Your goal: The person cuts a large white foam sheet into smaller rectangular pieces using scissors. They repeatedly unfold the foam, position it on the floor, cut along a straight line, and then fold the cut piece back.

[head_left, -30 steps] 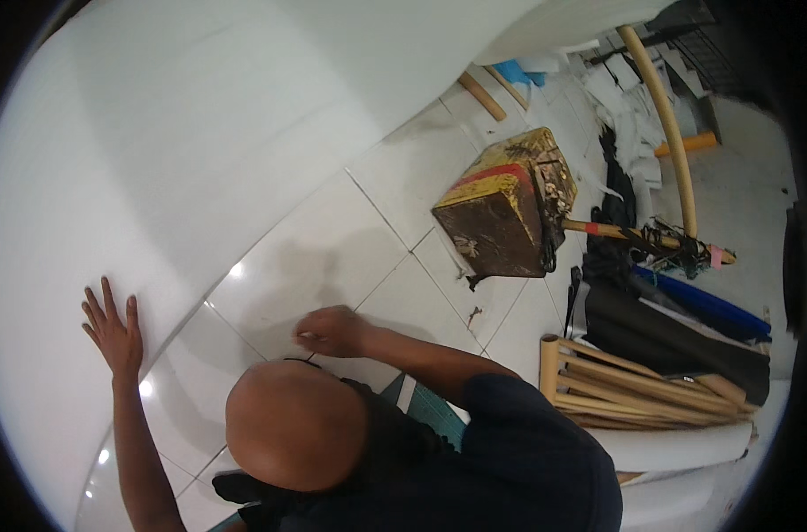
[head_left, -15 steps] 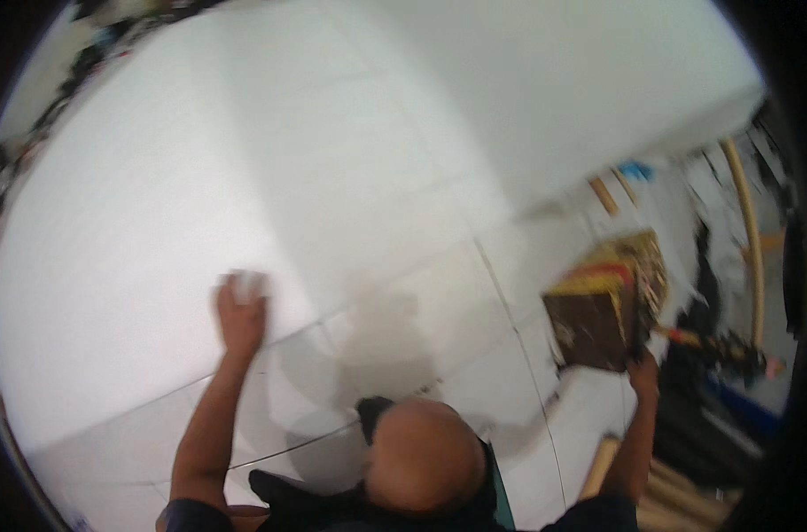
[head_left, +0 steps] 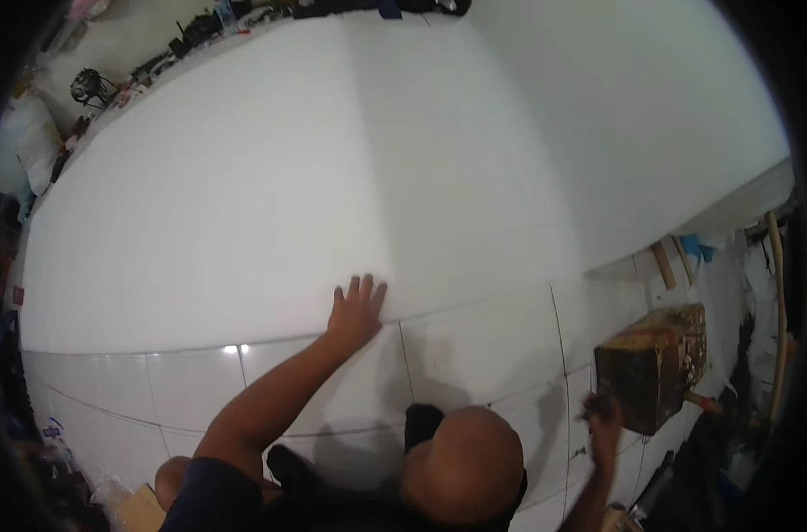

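The broad, smooth white sheet (head_left: 226, 204), extending toward twelve o'clock, is touched by the nearer left hand (head_left: 356, 317), fingers splayed; closure of the blurred right hand (head_left: 604, 420) cannot be determined

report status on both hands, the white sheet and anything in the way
Left hand open on white sheet, near its edge. Right hand by stained box, contact unclear. Box on tiled floor, off the sheet.

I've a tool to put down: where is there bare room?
Bare: the sheet left of the left hand, and the tiles between sheet and left forearm. Crowded: the sheet's far border, lined with clutter, and beside the box near the right hand.
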The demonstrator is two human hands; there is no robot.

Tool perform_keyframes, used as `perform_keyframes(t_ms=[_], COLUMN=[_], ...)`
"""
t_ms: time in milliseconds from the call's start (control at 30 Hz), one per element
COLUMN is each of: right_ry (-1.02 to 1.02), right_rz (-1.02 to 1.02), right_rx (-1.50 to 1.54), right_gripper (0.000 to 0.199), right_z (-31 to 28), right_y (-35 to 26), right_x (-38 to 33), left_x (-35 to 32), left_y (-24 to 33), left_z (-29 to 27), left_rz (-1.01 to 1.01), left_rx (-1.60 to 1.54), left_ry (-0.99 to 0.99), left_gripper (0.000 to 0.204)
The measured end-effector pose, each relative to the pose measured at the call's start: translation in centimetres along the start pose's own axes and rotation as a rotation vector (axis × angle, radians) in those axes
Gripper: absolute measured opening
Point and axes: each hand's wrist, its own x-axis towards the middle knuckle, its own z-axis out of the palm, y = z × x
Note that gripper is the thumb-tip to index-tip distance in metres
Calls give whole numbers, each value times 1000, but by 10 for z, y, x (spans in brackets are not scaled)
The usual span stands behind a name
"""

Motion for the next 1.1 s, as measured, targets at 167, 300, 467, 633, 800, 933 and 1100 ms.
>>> perform_keyframes(t_ms=[167, 300, 467, 633, 800, 933, 1100], right_ry=[-434, -530, -547, -759, -679, -691, -673], right_rz=[147, 407, 443, 387, 298, 175, 23], right_rx=[86, -52, -11, 73, -49, 6, -236], right_gripper=[31, 20, 22, 28, 33, 31, 35], right_z=[175, 238, 265, 289, 317, 323, 330], right_y=[22, 21, 19, 3, -15, -2, 0], right_x=[-8, -39, -75, -27, -18, -11, -8], left_x=[8, -2, -4, -7, -8, -9, -11], left_y=[-6, -5, -1, -1, -2, -5, -4], left_z=[10, 13, 11, 17, 29, 32, 37], left_rz=[6, -6, -28, -33, -63, -27, -30], left_rx=[-97, -141, -225, -357, -505, -575, -579], left_ry=[46, 69, 113, 226, 366, 425, 478], left_gripper=[70, 69, 70, 69, 57, 44, 36])
